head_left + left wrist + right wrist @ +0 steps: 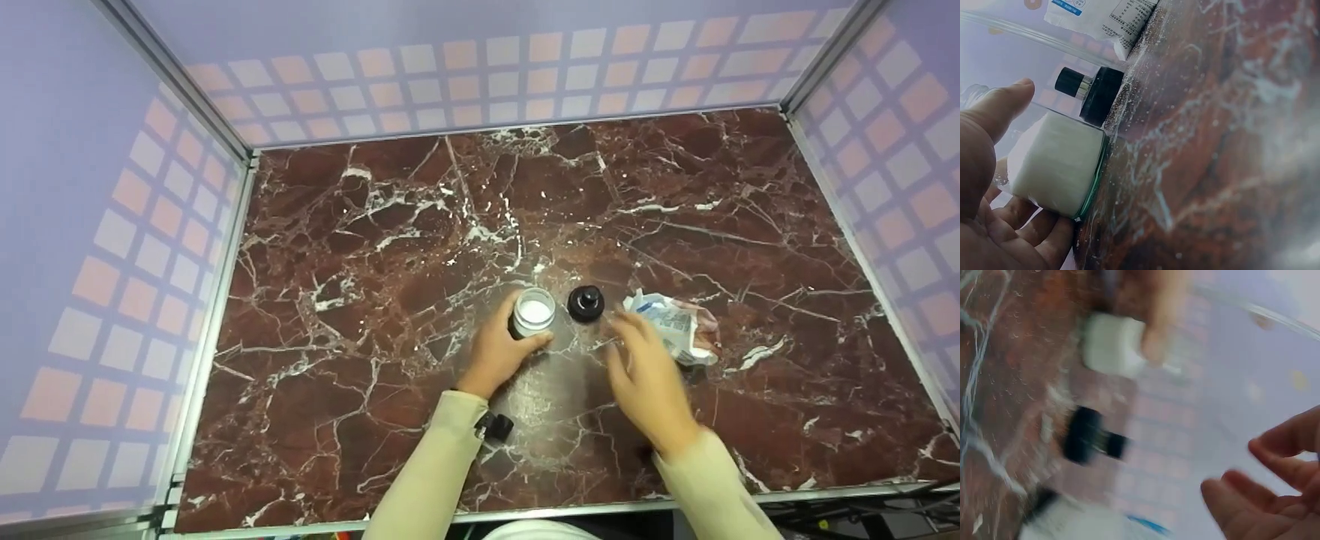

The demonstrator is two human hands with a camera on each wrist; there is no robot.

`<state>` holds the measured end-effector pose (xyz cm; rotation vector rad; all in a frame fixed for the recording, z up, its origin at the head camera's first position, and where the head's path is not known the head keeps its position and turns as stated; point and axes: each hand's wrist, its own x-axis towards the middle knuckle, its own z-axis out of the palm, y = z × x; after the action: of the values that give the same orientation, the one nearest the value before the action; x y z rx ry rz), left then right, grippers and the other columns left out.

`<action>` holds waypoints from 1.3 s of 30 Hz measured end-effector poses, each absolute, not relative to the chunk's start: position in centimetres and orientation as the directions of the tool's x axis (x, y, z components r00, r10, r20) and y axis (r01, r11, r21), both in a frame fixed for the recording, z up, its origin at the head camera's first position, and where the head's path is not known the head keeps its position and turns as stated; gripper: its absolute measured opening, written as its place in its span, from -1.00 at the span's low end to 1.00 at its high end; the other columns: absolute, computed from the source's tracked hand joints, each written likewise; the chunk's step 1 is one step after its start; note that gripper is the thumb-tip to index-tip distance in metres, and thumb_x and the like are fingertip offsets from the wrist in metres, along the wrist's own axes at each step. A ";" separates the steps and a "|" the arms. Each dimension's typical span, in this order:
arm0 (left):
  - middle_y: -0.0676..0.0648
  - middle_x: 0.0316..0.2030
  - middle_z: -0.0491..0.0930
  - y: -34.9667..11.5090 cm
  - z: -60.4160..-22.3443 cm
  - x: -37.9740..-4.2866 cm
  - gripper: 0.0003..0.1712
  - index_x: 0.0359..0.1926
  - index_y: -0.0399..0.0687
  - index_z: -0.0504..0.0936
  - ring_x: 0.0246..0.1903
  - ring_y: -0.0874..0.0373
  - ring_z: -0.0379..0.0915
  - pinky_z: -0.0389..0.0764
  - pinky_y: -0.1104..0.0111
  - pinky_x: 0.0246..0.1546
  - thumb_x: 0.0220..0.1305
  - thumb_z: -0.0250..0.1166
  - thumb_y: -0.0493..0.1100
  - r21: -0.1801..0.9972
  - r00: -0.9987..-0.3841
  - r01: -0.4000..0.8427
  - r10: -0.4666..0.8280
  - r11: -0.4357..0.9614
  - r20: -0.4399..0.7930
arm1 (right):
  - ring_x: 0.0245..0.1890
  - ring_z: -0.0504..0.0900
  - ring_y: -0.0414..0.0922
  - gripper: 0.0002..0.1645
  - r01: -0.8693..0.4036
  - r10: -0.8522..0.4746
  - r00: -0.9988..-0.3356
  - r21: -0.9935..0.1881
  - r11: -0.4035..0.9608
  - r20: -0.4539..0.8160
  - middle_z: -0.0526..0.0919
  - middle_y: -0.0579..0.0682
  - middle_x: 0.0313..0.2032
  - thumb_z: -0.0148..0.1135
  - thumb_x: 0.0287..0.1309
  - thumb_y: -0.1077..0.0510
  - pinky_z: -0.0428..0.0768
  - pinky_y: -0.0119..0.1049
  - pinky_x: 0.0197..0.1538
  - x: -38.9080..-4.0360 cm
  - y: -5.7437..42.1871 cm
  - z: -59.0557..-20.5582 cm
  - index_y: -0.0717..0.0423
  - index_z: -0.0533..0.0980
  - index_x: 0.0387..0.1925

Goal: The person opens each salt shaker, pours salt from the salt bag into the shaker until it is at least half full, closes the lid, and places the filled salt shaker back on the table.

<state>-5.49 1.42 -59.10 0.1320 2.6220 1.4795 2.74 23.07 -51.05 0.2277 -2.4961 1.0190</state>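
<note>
A clear glass jar (535,309), partly filled with something white, stands upright on the table. My left hand (501,346) holds it, with fingers curled around one side and the thumb at the other; the white fill (1058,163) shows through the glass in the left wrist view. Just right of the jar sits a black lid (586,303) with a knob on top. My right hand (651,386), blurred, hovers between that lid and a crumpled printed plastic bag (675,328). Its fingers are loosely spread, and nothing shows between them in the right wrist view.
The dark red marbled tabletop (337,420) carries white specks, thickest beyond the jar. Lilac panels with a pattern of squares (487,67) wall in the back and both sides. A black device (495,426) is strapped at my left wrist.
</note>
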 end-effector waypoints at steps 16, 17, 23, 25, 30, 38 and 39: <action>-0.07 0.33 0.54 1.3 -58.6 -6.1 0.04 0.50 0.13 0.38 0.28 -0.02 0.49 0.43 0.03 0.33 0.03 0.62 0.16 0.862 -0.988 0.033 0.149 0.505 -0.049 | -0.21 0.67 0.46 -0.44 0.008 -0.016 -0.998 -0.353 0.936 -0.067 0.56 0.49 -0.02 0.28 0.36 0.20 0.60 0.35 -0.07 -8.2 20.6 -52.5 0.48 0.32 0.20; -0.08 0.33 0.54 1.2 -58.6 -6.1 0.03 0.50 0.13 0.38 0.28 -0.02 0.48 0.42 0.03 0.34 0.03 0.62 0.16 0.863 -0.988 0.034 0.149 0.504 -0.047 | -0.21 0.67 0.46 -0.48 0.006 -0.024 -0.996 -0.342 0.940 -0.082 0.58 0.49 -0.06 0.29 0.35 0.20 0.61 0.34 -0.08 -8.4 20.6 -52.3 0.47 0.35 0.15; -0.08 0.34 0.54 0.8 -58.8 -5.8 0.04 0.50 0.07 0.38 0.27 -0.04 0.49 0.44 0.02 0.33 0.04 0.62 0.15 0.866 -0.984 0.038 0.169 0.498 -0.054 | -0.23 0.69 0.42 -0.69 -0.016 -0.057 -0.991 -0.313 0.950 -0.121 0.68 0.46 -0.22 0.34 0.29 0.22 0.65 0.28 -0.13 -8.7 20.0 -51.9 0.44 0.51 -0.14; -0.08 0.33 0.54 0.7 -58.9 -5.6 0.03 0.49 0.05 0.39 0.27 -0.04 0.50 0.45 0.01 0.31 0.04 0.61 0.15 0.864 -0.985 0.052 0.171 0.500 -0.039 | -0.27 0.70 0.41 -0.73 -0.031 -0.064 -0.993 -0.312 0.950 -0.097 0.69 0.44 -0.28 0.37 0.26 0.24 0.66 0.28 -0.16 -8.7 19.8 -52.0 0.42 0.53 -0.21; -0.07 0.33 0.54 0.4 -59.0 -5.3 0.01 0.47 0.01 0.41 0.28 -0.02 0.49 0.46 0.03 0.31 0.03 0.62 0.14 0.860 -0.989 0.066 0.150 0.506 -0.012 | -0.33 0.71 0.38 -0.74 -0.089 -0.109 -0.993 -0.290 0.953 -0.052 0.70 0.41 -0.34 0.39 0.25 0.23 0.67 0.25 -0.25 -8.5 19.3 -52.6 0.40 0.53 -0.25; -0.09 0.35 0.53 0.8 -58.7 -5.4 0.01 0.48 0.00 0.40 0.30 -0.04 0.47 0.44 0.03 0.33 0.04 0.60 0.15 0.871 -0.985 0.059 0.172 0.487 -0.030 | -0.36 0.72 0.35 -0.78 -0.090 -0.101 -0.994 -0.261 0.961 -0.029 0.71 0.39 -0.38 0.39 0.23 0.24 0.68 0.23 -0.28 -8.5 19.5 -53.1 0.39 0.59 -0.34; -0.09 0.35 0.52 0.8 -58.7 -5.5 0.01 0.48 0.00 0.40 0.30 -0.04 0.47 0.44 0.02 0.33 0.04 0.60 0.14 0.871 -0.985 0.055 0.171 0.488 -0.034 | -0.37 0.72 0.35 -0.79 -0.096 -0.107 -0.994 -0.258 0.962 -0.030 0.71 0.39 -0.38 0.38 0.23 0.24 0.68 0.23 -0.28 -8.6 19.5 -53.2 0.39 0.60 -0.35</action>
<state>-5.49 0.85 -58.74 0.1982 2.6087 1.5202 -8.60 19.51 -53.19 0.1630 -3.1543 0.4108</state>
